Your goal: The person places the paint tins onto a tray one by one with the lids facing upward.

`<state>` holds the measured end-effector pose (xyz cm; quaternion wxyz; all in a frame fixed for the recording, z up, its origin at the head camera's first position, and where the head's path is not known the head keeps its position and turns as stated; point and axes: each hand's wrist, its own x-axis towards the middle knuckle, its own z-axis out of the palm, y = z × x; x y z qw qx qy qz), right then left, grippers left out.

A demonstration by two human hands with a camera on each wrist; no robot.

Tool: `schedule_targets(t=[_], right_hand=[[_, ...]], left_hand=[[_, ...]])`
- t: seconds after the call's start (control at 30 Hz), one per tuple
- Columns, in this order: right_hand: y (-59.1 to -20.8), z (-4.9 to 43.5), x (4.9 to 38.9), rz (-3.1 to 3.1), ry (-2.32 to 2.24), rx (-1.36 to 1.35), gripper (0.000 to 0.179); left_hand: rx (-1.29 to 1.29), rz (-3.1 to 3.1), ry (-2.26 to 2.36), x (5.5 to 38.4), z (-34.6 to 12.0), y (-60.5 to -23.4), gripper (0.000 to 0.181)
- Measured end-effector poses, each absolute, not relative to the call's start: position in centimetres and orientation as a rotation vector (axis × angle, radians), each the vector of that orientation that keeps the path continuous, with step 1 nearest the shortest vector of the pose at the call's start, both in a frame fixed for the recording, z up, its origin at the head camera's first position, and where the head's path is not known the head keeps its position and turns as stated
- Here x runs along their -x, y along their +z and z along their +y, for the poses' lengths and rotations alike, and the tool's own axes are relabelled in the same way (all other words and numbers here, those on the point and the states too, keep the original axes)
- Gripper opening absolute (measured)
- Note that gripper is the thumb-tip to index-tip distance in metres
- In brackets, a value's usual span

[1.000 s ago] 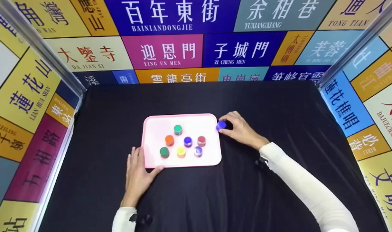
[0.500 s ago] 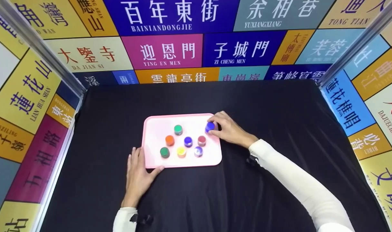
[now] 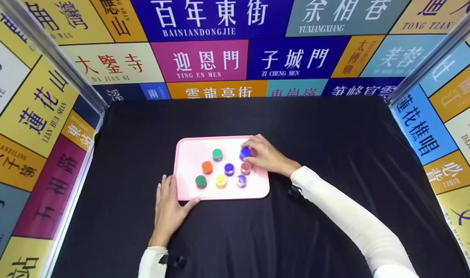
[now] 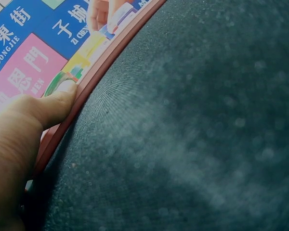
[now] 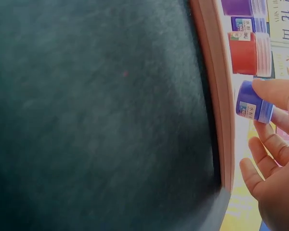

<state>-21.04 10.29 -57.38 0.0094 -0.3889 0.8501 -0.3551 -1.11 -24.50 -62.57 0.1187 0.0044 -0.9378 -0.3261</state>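
Observation:
In the head view my right hand [image 3: 267,155] pinches a small blue paint jar [image 3: 244,154] between thumb and fingers, over the right part of the pink tray [image 3: 188,148]. The right wrist view shows this labelled jar [image 5: 247,102] slightly tilted, close beside a red paint jar [image 5: 243,54]. My left hand [image 3: 170,208] rests at the tray's front left corner, fingers along the left side and thumb on the front rim. Standing on the tray are green [image 3: 217,154], orange [image 3: 207,167], dark green [image 3: 201,181], yellow [image 3: 221,181], blue [image 3: 229,169] and purple [image 3: 241,180] paint jars.
Black cloth [image 3: 235,239] covers the table under the tray. Walls of coloured sign panels [image 3: 208,60] stand at the back and both sides, with metal posts [image 3: 420,61] at the back corners.
My right hand has carried the blue paint jar leftward, from beyond the tray's right edge to above the red jar's far side. The left hand stays at the tray corner. The head view has shifted slightly.

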Motion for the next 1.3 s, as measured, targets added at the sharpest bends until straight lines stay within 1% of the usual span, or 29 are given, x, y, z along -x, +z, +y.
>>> schedule_targets(t=[0.33, 0.7, 1.07, 1.3], right_hand=[[-57.5, 8.7, 21.5, 2.625, -1.085, 1.300, 0.037], [-57.3, 7.6, 21.7, 2.575, -1.071, 1.210, 0.040], [-57.2, 7.6, 21.5, 2.572, -1.101, 1.201, 0.037], [-56.6, 9.0, 21.2, 2.604, -1.126, 1.225, 0.034]], left_hand=[[-0.029, -2.759, -0.958, 1.2, -24.4, -62.5, 0.116], [-0.036, -2.767, -0.960, 1.1, -24.4, -62.5, 0.117], [-0.037, -2.768, -0.943, 1.2, -24.3, -62.6, 0.117], [-0.042, -2.774, -0.955, 1.1, -24.4, -62.6, 0.117]])
